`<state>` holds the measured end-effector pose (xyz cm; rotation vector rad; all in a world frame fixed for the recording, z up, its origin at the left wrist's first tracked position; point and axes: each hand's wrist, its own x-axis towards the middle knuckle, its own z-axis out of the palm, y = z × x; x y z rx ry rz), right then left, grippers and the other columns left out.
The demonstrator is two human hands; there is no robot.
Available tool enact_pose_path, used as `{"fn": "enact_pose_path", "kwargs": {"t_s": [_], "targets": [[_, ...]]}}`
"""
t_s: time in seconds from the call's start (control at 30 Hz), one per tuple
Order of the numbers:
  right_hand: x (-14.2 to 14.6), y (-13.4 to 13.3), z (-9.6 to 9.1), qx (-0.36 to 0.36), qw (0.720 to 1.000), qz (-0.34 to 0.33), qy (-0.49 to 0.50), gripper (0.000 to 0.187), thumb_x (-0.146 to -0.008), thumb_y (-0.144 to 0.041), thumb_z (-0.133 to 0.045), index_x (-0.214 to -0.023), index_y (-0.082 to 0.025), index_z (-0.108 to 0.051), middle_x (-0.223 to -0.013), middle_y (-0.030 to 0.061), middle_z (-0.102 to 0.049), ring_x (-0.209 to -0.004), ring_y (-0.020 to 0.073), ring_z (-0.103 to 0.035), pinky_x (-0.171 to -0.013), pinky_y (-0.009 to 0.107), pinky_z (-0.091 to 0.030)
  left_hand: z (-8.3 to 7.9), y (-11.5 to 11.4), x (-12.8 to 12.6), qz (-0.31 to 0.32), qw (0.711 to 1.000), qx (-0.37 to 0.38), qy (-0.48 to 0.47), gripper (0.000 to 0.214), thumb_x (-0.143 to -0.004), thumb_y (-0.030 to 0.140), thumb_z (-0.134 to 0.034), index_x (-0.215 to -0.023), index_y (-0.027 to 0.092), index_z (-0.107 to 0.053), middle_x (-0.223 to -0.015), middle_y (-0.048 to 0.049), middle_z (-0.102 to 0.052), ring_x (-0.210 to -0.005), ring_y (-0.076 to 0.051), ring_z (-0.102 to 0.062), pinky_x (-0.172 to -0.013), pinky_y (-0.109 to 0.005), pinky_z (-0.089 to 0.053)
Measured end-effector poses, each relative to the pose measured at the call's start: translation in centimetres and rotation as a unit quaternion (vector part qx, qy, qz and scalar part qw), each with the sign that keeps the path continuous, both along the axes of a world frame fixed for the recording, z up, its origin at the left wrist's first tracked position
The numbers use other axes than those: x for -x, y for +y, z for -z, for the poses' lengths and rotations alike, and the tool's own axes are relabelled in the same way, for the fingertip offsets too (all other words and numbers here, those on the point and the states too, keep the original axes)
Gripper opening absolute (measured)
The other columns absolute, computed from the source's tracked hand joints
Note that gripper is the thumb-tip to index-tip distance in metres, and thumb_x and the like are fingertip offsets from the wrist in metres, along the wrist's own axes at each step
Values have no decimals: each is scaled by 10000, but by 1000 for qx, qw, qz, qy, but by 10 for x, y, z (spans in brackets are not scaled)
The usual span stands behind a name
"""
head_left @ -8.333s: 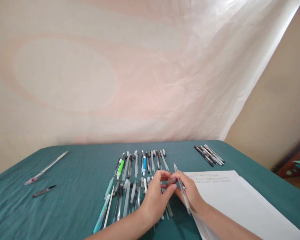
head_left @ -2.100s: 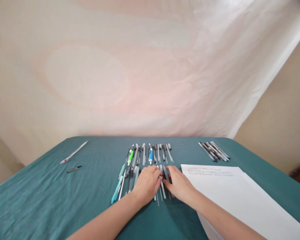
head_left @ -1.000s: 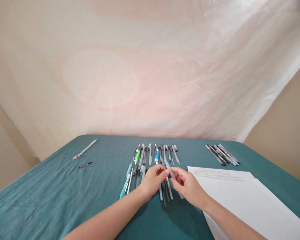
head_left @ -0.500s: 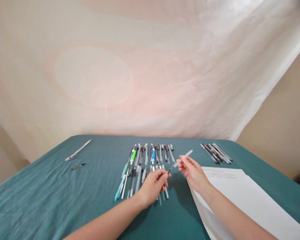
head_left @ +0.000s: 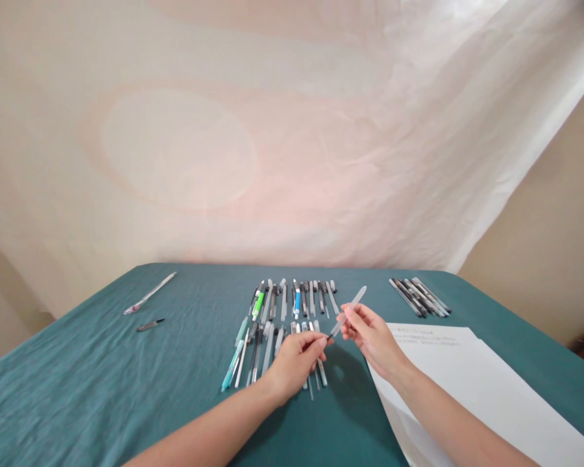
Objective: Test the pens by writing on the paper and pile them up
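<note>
My left hand (head_left: 299,358) is closed in a pinch on a thin dark pen refill (head_left: 329,338); most of it is hidden by my fingers and the barrel. The fingers of my right hand (head_left: 367,329) are shut on a translucent white pen barrel (head_left: 354,302), which slants up and to the right. Its lower end meets the refill close to my left fingertips. Beneath and left of my left hand lies the nearer row of pens (head_left: 267,347), partly covered by that hand. Beyond it is a farther row of pens (head_left: 305,299), among them a green one and a blue one.
A white paper stack (head_left: 462,383) with printed lines lies under my right forearm. Behind it sits a bundle of dark and clear pens (head_left: 418,298). On the left of the green cloth are a long clear pen (head_left: 150,293) and a short dark piece (head_left: 150,325).
The barrel in my right hand has moved left and down toward my left fingers and stands steeper. Less of the dark refill shows between the hands. My left hand has hardly moved.
</note>
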<state>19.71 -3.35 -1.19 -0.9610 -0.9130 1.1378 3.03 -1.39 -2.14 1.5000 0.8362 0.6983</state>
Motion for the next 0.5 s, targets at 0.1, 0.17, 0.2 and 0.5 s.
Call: {"fn": "enact_pose_path", "kwargs": {"t_s": [0.1, 0.17, 0.2, 0.5], "targets": [[8, -6, -3, 0, 999, -31, -42, 284, -741, -410, -594, -875, -161, -557, -769, 27, -596, -614, 109, -536, -558, 241, -441, -4, -1, 2, -25, 999, -1, 24, 428, -784, 515, -425, -665, 138, -589, -456, 59, -377, -390, -60, -275, -402, -197, -197], [13, -9, -4, 2, 996, -49, -74, 286, -749, -422, -577, -865, -162, -556, -753, 23, -594, -624, 117, -538, -565, 243, -439, -8, -3, 3, -25, 999, 10, 30, 496, -797, 549, -370, -604, 138, -571, -398, 68, -302, -373, -63, -247, -398, -202, -185], [15, -11, -5, -1, 994, -53, -95, 284, -751, -427, -572, -854, -163, -560, -738, 17, -591, -615, 115, -532, -560, 238, -433, -10, -3, 3, -18, 999, 16, 27, 513, -800, 558, -356, -599, 137, -571, -387, 68, -299, -368, -63, -240, -396, -203, -181], [7, -3, 7, -76, 917, -11, -392, 193, -825, -349, -483, -846, -190, -590, -739, 2, -567, -651, 128, -523, -597, 246, -413, -14, 12, 6, -53, 962, 209, -166, 280, -781, 409, -513, -812, 132, -542, -540, 46, -457, -343, -9, -215, -346, -152, -88]]}}
